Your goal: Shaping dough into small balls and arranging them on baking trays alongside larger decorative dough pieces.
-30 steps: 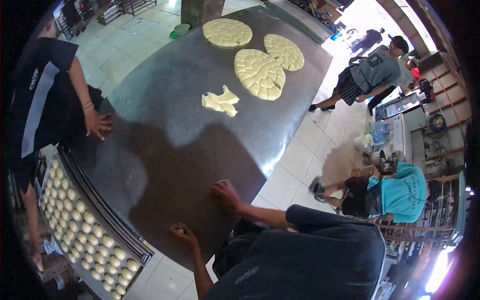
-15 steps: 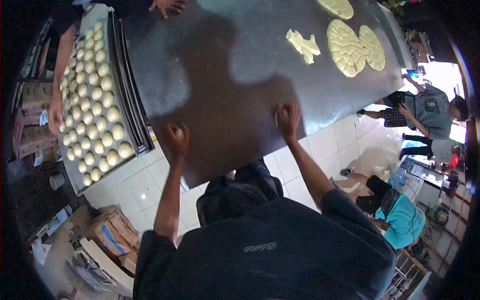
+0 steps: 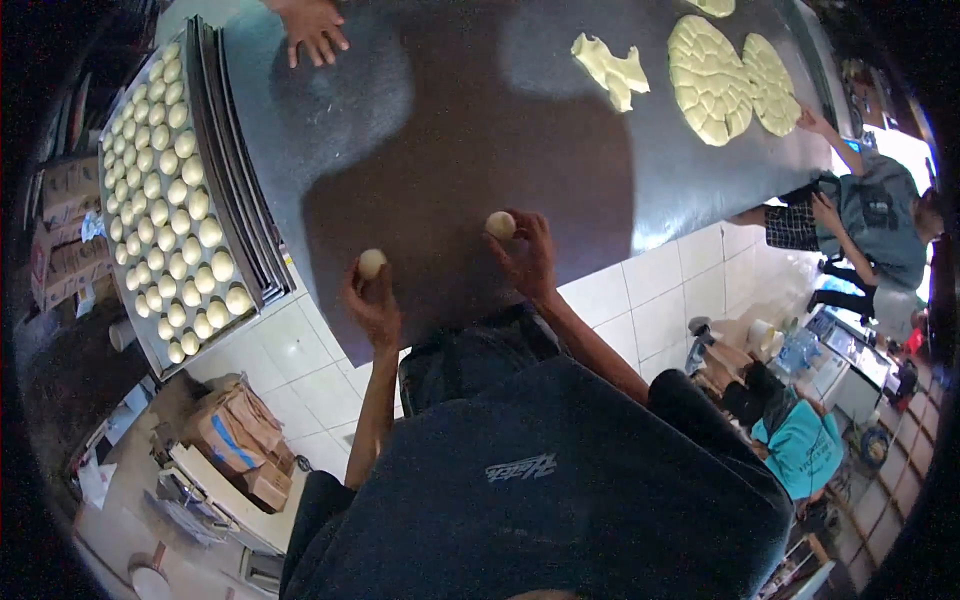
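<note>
clearly, in the head view, each hand has one ball of dough at its fingertips. the left hand point(image 3: 374, 312) pinches the left ball point(image 3: 372, 263) between thumb and fingers, the ball lying straight ahead of the palm; the right hand point(image 3: 528, 257) pinches the right ball point(image 3: 500, 225), which lies ahead and to the left of its palm. both are round, with no long axis to speak of, and stand well apart over the near end of the dark surface point(image 3: 560, 190), the right one a little farther in. whether they touch it, i cannot tell. the tray point(image 3: 160, 354) lies left of both hands, its long axis running away from the person; the left hand is the nearer to it.

counted: two balls in hand, one per hand; several dozen more in rows on the tray, too crowded for a sure number; one ragged scrap point(image 3: 613, 74) of dough; and three scored rounds, a big one point(image 3: 711, 82), a narrower one point(image 3: 771, 87) touching it, and a third point(image 3: 712, 5) cut by the upper edge. a co-worker's hand point(image 3: 312, 30), fingers spread, rests at the surface's far left. another person's hand point(image 3: 810, 120) is at the narrower round; contact is unclear.
</note>
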Demonstrator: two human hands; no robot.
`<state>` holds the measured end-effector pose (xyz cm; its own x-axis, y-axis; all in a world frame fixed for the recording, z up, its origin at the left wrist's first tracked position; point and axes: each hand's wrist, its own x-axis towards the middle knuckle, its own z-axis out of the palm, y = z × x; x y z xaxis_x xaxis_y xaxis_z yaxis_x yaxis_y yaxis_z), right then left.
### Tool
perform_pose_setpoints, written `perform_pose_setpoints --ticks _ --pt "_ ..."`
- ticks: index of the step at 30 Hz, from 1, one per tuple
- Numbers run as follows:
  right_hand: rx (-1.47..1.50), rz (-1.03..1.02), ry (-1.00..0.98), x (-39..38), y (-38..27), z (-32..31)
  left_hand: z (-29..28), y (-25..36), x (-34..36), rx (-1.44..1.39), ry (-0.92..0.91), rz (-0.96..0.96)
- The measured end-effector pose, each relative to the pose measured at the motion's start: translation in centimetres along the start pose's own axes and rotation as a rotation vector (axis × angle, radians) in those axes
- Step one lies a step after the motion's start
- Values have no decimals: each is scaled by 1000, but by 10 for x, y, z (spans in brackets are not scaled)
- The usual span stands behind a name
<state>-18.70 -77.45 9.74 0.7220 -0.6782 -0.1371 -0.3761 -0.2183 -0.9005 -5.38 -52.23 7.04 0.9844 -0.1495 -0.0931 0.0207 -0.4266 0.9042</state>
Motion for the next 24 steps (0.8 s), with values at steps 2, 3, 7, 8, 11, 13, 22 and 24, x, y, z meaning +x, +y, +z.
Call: perform_pose_setpoints --ticks 2,3,7,8,11,13,22,24 --pt "-116 -43 -94 20 -7 -9 13 32 2 152 -36 69" --pt "-167 -72 -107 29 -10 -10 20 47 5 257 -48 152" --pt "-177 55 -176 40 -16 -7 36 84 7 441 -13 91" --pt "-141 56 -188 40 -16 -4 40 86 8 448 -65 149" --pt "-318 -185 -244 39 -14 4 47 82 16 462 -115 178" --pt "-364 -187 -250 46 -15 8 49 77 21 499 -190 121" --pt "-192 -79 -148 50 -90 58 -65 101 44 9 -27 27" --pt "-62 -64 -185 43 -120 82 -116 104 67 -126 33 83"
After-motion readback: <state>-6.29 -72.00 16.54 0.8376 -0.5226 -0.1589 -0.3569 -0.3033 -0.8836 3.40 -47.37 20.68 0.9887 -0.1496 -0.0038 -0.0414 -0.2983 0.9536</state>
